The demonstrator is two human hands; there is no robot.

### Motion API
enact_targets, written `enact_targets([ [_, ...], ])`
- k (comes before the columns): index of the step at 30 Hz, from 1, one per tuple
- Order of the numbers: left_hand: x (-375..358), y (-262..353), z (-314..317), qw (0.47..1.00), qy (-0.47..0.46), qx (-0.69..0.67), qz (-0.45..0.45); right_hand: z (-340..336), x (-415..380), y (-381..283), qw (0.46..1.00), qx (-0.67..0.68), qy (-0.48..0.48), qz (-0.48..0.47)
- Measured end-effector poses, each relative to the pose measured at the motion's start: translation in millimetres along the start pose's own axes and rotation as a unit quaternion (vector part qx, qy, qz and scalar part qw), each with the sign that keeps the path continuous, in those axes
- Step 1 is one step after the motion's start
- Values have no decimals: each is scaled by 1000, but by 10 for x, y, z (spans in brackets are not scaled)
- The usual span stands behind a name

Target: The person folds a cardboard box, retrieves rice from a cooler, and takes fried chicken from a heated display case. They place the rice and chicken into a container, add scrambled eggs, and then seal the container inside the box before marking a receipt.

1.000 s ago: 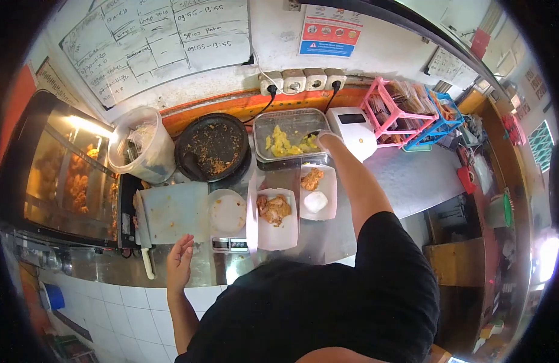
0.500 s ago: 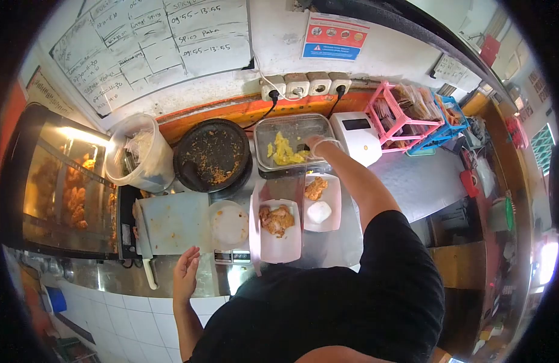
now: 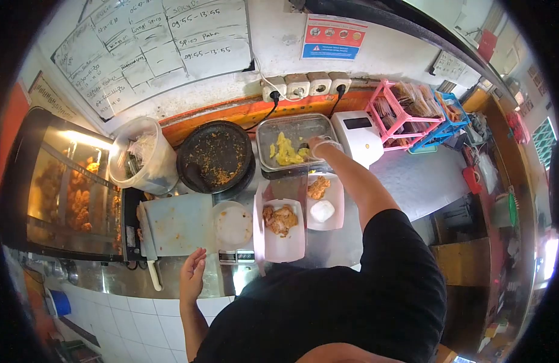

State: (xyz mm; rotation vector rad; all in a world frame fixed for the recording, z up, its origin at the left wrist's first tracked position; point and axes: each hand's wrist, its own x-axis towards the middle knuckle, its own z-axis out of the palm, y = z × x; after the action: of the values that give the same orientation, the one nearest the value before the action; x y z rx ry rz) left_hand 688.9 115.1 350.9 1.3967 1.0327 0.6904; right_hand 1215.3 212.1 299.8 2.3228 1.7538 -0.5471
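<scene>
My right hand (image 3: 325,147) is curling, grip unclear, over yellow soft chunks (image 3: 286,151) in a clear rectangular plastic tray (image 3: 318,125); my half-open, empty left hand (image 3: 192,275) is hovering. Open white card boxes (image 3: 296,233) (image 3: 336,201) are holding browned fried chicken (image 3: 281,220), no yellow chunks.

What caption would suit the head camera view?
Right hand reaching into a clear plastic tub of yellow food, beside a round black bowl.
</scene>
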Motion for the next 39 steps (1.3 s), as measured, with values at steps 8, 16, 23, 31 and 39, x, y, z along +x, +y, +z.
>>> enact_targets([
  [8,-47,-23,-41,1000,3,-3,4,538,667,528,998,-10,1,56],
  [16,-26,60,34,1000,-5,-18,17,-137,-115,480,941,229,-64,241],
  [23,5,-41,3,998,-37,-25,50,203,-113,548,879,379,142,252],
  [31,-66,-94,-130,998,-16,-2,57,283,-1344,45,807,563,22,180],
  [39,-38,-22,63,994,-102,21,45,989,-2052,-335,968,228,69,78],
])
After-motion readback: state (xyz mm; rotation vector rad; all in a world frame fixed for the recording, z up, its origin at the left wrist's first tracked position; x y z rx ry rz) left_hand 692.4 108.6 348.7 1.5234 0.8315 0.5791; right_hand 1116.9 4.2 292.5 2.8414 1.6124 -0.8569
